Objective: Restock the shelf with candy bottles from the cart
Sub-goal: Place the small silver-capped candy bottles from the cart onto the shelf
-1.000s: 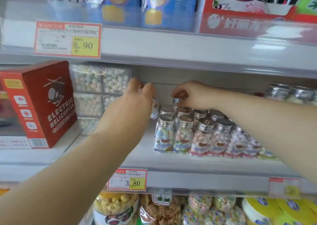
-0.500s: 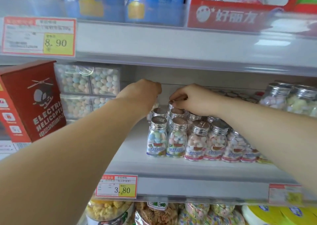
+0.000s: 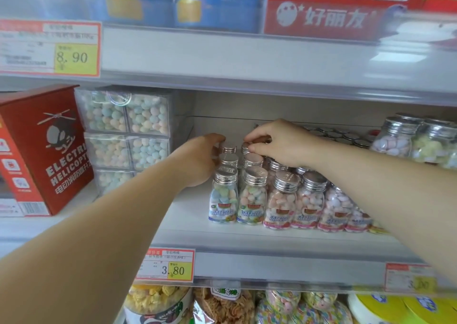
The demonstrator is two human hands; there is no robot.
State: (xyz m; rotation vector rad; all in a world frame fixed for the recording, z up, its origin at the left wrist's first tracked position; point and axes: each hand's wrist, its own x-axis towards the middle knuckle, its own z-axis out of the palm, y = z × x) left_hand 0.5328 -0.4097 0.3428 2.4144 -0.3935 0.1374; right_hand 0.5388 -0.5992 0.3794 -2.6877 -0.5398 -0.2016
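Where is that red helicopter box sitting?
In the head view, the red helicopter box stands at the far left of the middle shelf, just left of the stacked clear candy boxes.

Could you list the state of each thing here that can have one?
Left hand: at the rear left bottle, grip hidden.
Right hand: pinches the rear right bottle by its cap.
Front bottles: upright, capped.
Red box: standing, closed.
Clear candy boxes: stacked, closed.
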